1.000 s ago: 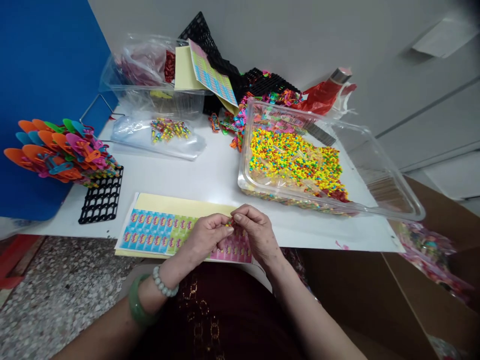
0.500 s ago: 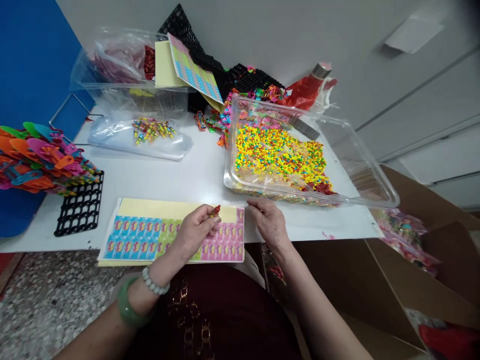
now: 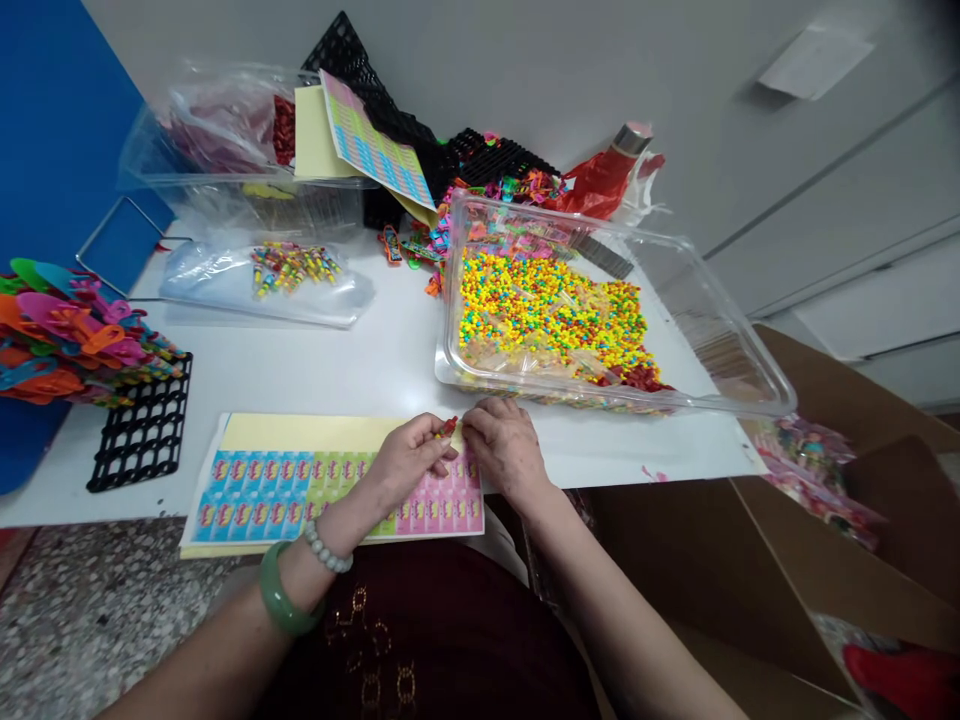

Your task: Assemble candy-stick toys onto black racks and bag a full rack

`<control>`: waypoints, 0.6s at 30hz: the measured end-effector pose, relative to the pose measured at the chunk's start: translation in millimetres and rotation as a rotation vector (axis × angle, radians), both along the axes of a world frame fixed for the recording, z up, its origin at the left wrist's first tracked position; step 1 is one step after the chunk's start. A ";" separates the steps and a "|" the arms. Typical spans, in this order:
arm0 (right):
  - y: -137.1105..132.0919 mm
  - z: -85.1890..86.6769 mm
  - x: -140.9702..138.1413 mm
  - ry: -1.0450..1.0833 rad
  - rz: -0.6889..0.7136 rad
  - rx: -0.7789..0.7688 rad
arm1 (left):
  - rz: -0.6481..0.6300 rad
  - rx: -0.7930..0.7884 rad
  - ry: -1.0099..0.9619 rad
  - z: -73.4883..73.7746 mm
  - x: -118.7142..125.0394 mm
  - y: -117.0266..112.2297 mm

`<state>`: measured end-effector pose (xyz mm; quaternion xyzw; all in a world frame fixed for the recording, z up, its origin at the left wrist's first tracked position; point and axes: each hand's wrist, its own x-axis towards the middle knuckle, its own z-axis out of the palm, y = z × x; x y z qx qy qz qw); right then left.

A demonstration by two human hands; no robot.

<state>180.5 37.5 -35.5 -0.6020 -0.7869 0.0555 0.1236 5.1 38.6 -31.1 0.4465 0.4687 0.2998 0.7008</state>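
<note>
My left hand (image 3: 409, 462) pinches a small red and yellow candy tube (image 3: 447, 427) above a sticker sheet (image 3: 300, 478) of blue, green and pink labels at the table's front edge. My right hand (image 3: 502, 450) is beside it with fingers curled, its fingertips meeting the tube and the sheet's pink corner; what they hold is hidden. A clear plastic tray (image 3: 720, 340) filled with small colourful candies (image 3: 547, 312) lies just behind both hands.
A black grid rack (image 3: 139, 430) with colourful plastic toys (image 3: 67, 335) stands at the left. A clear bag of small tubes (image 3: 289, 268), plastic bins, more black racks and a sticker sheet (image 3: 371, 145) sit at the back. A cardboard box (image 3: 825, 520) is on the right.
My right hand had drawn away to the right toward the tray; it has come back and meets my left hand at the tube. The view has shifted slightly.
</note>
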 end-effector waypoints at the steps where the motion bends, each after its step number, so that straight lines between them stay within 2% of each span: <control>1: -2.8 -0.5 -0.5 -0.056 0.028 0.050 | -0.001 -0.003 0.000 -1.4 -0.1 0.0; 4: -13.5 -4.3 1.0 -0.182 0.135 0.190 | -0.013 -0.010 0.021 -4.0 0.7 0.1; 6: -21.0 -8.3 4.8 -0.194 0.204 0.246 | -0.019 -0.009 0.044 -4.8 1.3 0.6; 8: -27.0 -13.0 9.8 -0.139 0.241 0.264 | -0.016 -0.010 0.046 -5.4 1.2 1.1; 10: -30.3 -17.4 14.6 0.009 0.213 0.251 | -0.008 -0.010 0.014 -5.9 0.3 1.1; 12: -30.5 -19.8 18.3 0.293 0.112 0.210 | 0.011 -0.009 -0.033 -6.1 -1.0 0.3; 13: -29.7 -19.5 19.6 0.483 0.018 0.187 | 0.027 -0.011 -0.058 -6.0 -1.5 -0.4; 16: -26.0 -10.5 18.3 1.091 -0.380 0.134 | 0.078 -0.040 -0.123 -4.4 -1.6 -4.1; 18: -24.9 1.4 10.4 1.383 -0.567 0.083 | 0.102 -0.073 -0.154 -2.0 0.2 -7.4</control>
